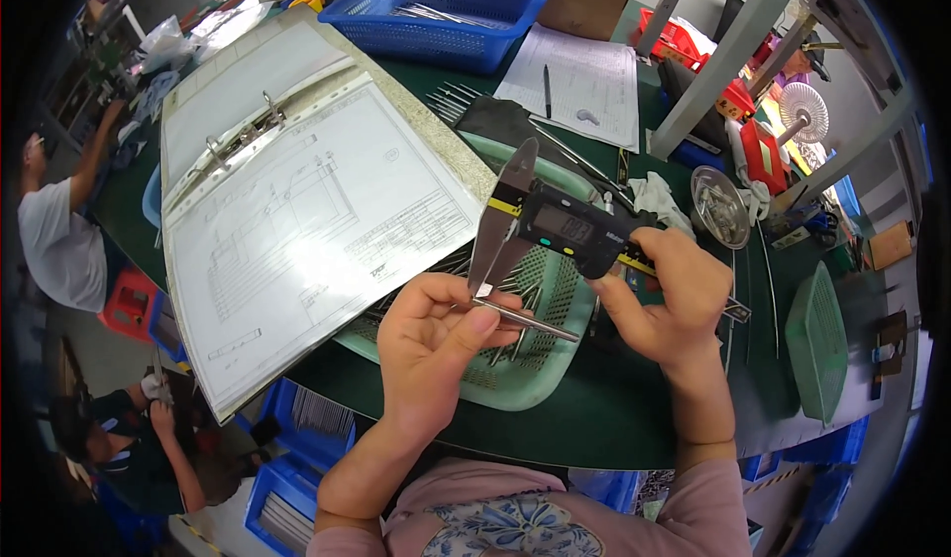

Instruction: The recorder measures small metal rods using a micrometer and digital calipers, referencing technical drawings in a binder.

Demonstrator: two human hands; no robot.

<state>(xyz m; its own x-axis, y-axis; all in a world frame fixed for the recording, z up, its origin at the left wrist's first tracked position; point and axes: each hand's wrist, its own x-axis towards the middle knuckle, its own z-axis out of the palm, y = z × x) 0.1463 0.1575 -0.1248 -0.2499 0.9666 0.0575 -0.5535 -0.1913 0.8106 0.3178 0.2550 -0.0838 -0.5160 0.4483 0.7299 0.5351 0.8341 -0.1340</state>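
Observation:
Between the thumb and fingers of my left hand [426, 344] is a thin metal rod [540, 326], its free end pointing right. My right hand [674, 294] is closed around the beam of a digital caliper [570, 228], black with a small display. The caliper's jaws reach down to the rod's left end, by my left fingertips; whether they touch it I cannot tell. Beneath both hands sits a light green basket [525, 389] with several similar metal rods in it.
An open ring binder [327, 215] with a technical drawing lies at left. Behind stand a blue basket [436, 22] and a written sheet [604, 71] with a pen [547, 91]. A metal bowl [720, 205] and another green basket [820, 344] are at right. Two people [64, 230] work at left.

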